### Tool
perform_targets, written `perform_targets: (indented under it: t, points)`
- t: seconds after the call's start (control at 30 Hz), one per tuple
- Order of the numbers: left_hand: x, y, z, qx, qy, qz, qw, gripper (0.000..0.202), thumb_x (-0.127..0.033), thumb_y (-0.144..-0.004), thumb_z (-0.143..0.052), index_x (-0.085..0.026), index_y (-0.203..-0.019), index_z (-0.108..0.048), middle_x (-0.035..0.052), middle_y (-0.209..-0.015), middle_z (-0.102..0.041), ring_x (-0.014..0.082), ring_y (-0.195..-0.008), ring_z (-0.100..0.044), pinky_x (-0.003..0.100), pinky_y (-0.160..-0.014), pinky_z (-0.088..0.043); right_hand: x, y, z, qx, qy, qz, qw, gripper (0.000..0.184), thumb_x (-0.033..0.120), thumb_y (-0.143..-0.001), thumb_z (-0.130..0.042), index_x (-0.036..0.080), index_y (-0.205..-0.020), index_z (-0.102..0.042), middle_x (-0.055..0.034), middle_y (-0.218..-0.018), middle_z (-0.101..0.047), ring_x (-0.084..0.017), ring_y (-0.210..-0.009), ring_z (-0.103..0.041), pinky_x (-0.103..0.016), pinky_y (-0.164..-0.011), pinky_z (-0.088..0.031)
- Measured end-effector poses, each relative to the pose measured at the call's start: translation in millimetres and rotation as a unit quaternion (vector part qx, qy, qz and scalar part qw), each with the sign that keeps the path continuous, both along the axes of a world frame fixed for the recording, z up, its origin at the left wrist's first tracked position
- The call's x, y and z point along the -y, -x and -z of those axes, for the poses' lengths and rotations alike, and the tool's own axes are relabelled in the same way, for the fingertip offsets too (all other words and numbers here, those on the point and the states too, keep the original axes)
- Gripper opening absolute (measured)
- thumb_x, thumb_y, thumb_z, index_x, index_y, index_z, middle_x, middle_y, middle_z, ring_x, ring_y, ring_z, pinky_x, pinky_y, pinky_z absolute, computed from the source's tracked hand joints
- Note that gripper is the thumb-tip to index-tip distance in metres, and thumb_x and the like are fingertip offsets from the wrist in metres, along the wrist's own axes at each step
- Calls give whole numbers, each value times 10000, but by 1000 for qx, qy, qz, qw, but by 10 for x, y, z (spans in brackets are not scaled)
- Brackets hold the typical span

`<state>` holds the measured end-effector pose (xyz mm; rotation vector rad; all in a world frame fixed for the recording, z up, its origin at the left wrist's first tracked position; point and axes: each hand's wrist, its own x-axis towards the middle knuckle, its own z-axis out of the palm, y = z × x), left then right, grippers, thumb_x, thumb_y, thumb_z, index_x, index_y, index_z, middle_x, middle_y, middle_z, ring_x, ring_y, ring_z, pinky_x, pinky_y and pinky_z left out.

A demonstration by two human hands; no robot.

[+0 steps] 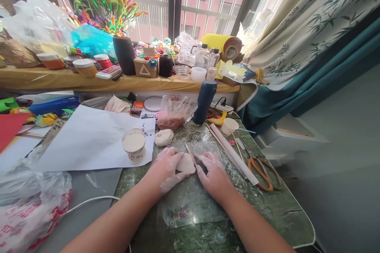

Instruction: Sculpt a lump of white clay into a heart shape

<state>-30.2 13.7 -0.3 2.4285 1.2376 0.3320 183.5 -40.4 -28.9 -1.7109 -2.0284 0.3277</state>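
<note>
My left hand (167, 170), in a thin clear plastic glove, curls round a flat lump of pale clay (186, 163) on a clear plastic sheet (190, 205). My right hand (214, 174), also gloved, lies just right of the clay with its fingers bent toward it; a thin wooden stick (190, 153) pokes up between the two hands, and I cannot tell if it is gripped. A second clay lump (164, 137) rests farther back. A white paper cup (134, 147) stands to the left of the hands.
Orange-handled scissors (261, 170), a white rolled tube (234, 154), a small paper cup (229, 126) and a dark blue bottle (204, 102) lie right of and behind the hands. A plastic bag with pink stuff (175, 112), white paper (92, 138) and a crowded window ledge (124, 81) sit behind.
</note>
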Motion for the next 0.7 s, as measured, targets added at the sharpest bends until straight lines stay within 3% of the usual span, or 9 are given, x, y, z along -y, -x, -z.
perform_targets:
  t: [0.2, 0.37, 0.47, 0.7]
  points:
    - [-10, 7, -22, -1, 4, -2, 1000, 469, -480, -838, -765, -230, -1225, -678, 92, -1205, -625, 328, -1128, -560, 473, -979, -469, 11, -21, -57, 16, -20, 1, 1000, 345, 164, -968, -485, 167, -1235, -704, -95, -1044, -689, -265, -1024, -584, -408, -964, -461]
    - [-14, 7, -1, 10, 2, -7, 1000, 467, -491, -820, -772, -240, -1204, -687, 86, -1192, -631, 325, -1121, -565, 468, -975, -467, 47, -36, -64, 22, -9, -51, 998, 338, 170, -988, -461, 209, -1179, -738, -67, -962, -688, -240, -961, -588, -376, -906, -456]
    - [-28, 8, 21, 8, 7, -6, 1000, 482, -496, -801, -793, -245, -1199, -690, 82, -1188, -629, 321, -1115, -565, 463, -968, -469, 65, -39, -74, 26, -1, -42, 999, 328, 171, -984, -477, 237, -1148, -753, -52, -949, -688, -240, -954, -584, -395, -915, -429]
    - [-32, 12, 44, -1, -9, -3, 1000, 502, -547, -824, -766, -248, -1220, -690, 85, -1190, -638, 327, -1122, -573, 468, -973, -466, 83, -11, -81, 32, -2, -13, 999, 319, 256, -944, -580, 262, -1229, -723, -59, -1042, -691, -266, -1020, -600, -429, -955, -411]
